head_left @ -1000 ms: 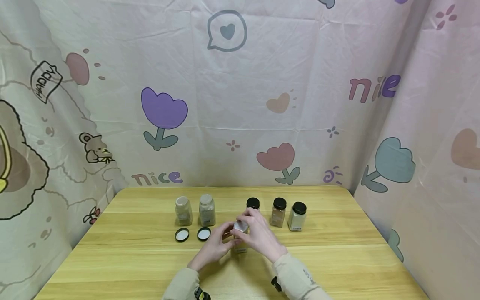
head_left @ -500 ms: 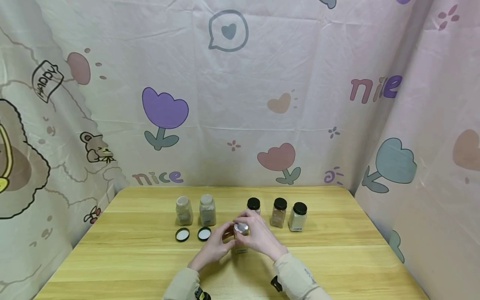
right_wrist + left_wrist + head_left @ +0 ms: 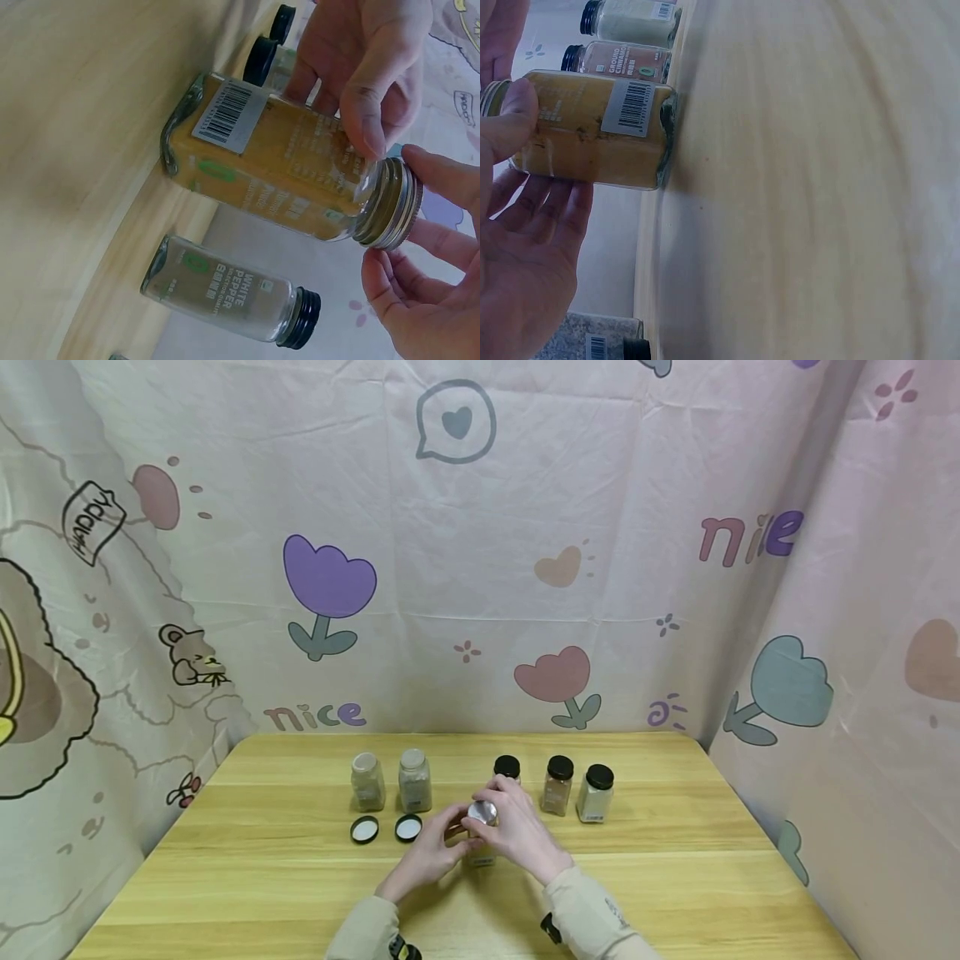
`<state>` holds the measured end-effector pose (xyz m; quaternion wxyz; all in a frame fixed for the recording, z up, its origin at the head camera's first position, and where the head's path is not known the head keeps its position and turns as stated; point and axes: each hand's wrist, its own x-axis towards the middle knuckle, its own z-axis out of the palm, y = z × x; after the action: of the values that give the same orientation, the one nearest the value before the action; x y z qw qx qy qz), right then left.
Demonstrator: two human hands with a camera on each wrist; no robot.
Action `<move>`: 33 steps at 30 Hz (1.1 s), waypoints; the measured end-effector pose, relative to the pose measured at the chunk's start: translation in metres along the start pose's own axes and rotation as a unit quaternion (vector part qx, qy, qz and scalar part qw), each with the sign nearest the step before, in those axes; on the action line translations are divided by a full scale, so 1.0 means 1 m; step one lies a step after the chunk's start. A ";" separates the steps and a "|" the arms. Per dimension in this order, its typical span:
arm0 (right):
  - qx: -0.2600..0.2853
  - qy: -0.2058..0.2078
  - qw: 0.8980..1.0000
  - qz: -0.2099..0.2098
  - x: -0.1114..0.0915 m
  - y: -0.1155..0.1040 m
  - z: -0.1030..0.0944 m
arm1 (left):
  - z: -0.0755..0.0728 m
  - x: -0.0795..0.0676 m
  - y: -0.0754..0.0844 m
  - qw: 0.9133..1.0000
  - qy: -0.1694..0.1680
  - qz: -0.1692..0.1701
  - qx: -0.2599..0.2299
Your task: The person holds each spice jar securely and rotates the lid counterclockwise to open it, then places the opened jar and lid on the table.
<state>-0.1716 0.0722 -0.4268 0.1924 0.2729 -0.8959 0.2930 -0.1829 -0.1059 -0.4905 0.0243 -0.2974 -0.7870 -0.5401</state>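
A square glass spice jar (image 3: 277, 172) of orange-yellow powder stands upright in front of the person, at the middle of the table. My left hand (image 3: 433, 845) grips it just below the neck, thumb on the near side and fingers behind, as the left wrist view shows. Fingertips and thumb of my right hand (image 3: 517, 827) pinch the rim of its silver-coloured lid (image 3: 394, 202). A white pepper jar (image 3: 225, 289) with a black lid stands behind it, partly hidden by the right hand in the head view.
Two lidless jars with pale tops, one left (image 3: 367, 783) and one right (image 3: 415, 782), stand at the back left. Two upturned black lids (image 3: 364, 830) lie before them. A ground cinnamon jar (image 3: 557, 787) and a pale-powder jar (image 3: 596, 795) stand to the right, black lids on.
The right hand's fingers shift slightly left and then back around the silver lid. The left hand and the jar stay in place.
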 end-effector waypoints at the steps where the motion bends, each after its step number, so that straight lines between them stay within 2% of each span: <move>1: 0.005 -0.004 1.000 0.000 0.000 0.000 -0.001 | 0.000 0.000 0.000 1.000 0.000 -0.003 -0.005; 13: 0.034 -0.053 0.998 -0.003 0.000 0.001 -0.005 | 0.001 0.001 0.000 1.000 -0.003 0.014 0.005; 16: 0.037 -0.042 0.998 -0.005 -0.001 0.001 -0.004 | 0.001 0.001 0.000 1.000 -0.003 0.006 0.001; 23: -0.005 0.010 1.000 0.005 -0.002 0.002 0.000 | 0.000 0.001 0.000 1.000 -0.004 -0.002 0.002; 33: 0.012 -0.018 1.000 0.008 0.001 0.000 -0.005 | 0.000 0.001 0.000 1.000 -0.003 0.000 -0.012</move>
<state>-0.1715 0.0753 -0.4226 0.1707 0.2730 -0.8980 0.3000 -0.1834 -0.1051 -0.4901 0.0183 -0.2990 -0.7805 -0.5487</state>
